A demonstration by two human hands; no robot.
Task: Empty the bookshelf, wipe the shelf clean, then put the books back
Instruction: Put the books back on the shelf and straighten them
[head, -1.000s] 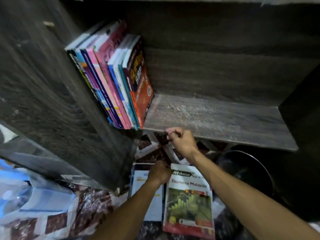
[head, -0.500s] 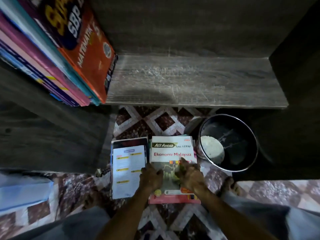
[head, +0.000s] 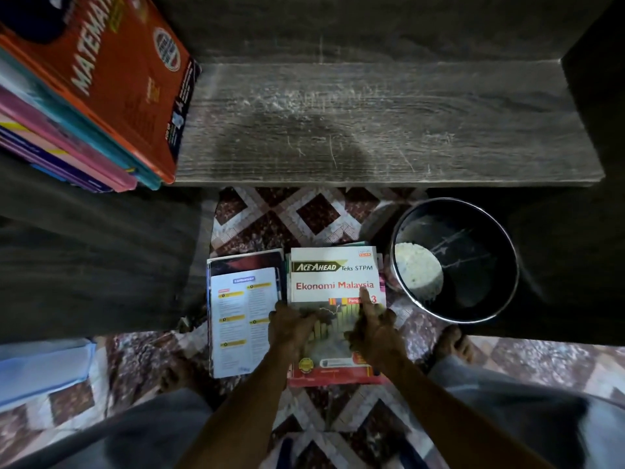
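Observation:
The "Ekonomi Malaysia" book [head: 334,275] lies on top of a small pile on the patterned floor. My left hand [head: 289,328] lies on its left edge with the fingers bent. My right hand [head: 375,328] rests on the cover, the forefinger stretched out over the title. Beside the pile on the left lies another book [head: 241,319] showing a white contents page. Several books [head: 84,93] lean together at the left end of the grey wooden shelf [head: 389,130]; the outermost is an orange "Matematik" book. The rest of the shelf board is bare, dusty and scratched.
A black round bucket [head: 473,289] with a pale cloth [head: 417,274] inside stands on the floor right of the pile, under the shelf's front edge. The shelf's dark side panels [head: 84,265] rise left and right. My feet and knees flank the books. A blue object [head: 40,370] lies far left.
My right hand came down from the shelf's front edge to the book on the floor. My view dropped and moved closer; both hands now lie on the top book.

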